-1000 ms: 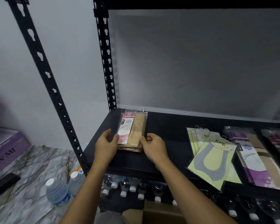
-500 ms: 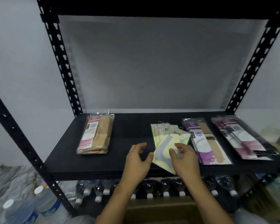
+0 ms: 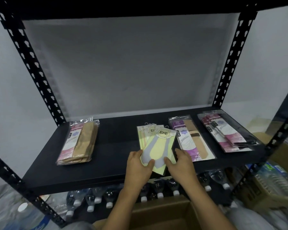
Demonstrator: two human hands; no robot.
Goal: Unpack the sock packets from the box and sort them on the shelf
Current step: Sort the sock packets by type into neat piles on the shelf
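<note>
Four piles of sock packets lie on the black shelf [image 3: 116, 165]. A pink-and-beige pile [image 3: 79, 141] sits at the left. In the middle is a fanned yellow-and-grey pile [image 3: 156, 143]. My left hand [image 3: 138, 166] grips its lower left edge, thumb on top. My right hand [image 3: 179, 163] grips its lower right edge, thumb on top as well. A purple-and-beige pile [image 3: 189, 138] lies just right of my right hand, and a pink-and-black pile [image 3: 226, 131] lies at the far right. The open cardboard box [image 3: 160, 214] is below, between my forearms.
Black slotted uprights [image 3: 33, 67] frame the shelf on both sides. Several capped water bottles [image 3: 158, 188] lie on the level below. More bottles [image 3: 28, 213] sit at the lower left, and a carton of bottles [image 3: 273, 185] stands at the right.
Both hands left the pink-and-beige pile at the left and moved right to the yellow-and-grey pile, which they now hold by its lower edges. The view shifted right.
</note>
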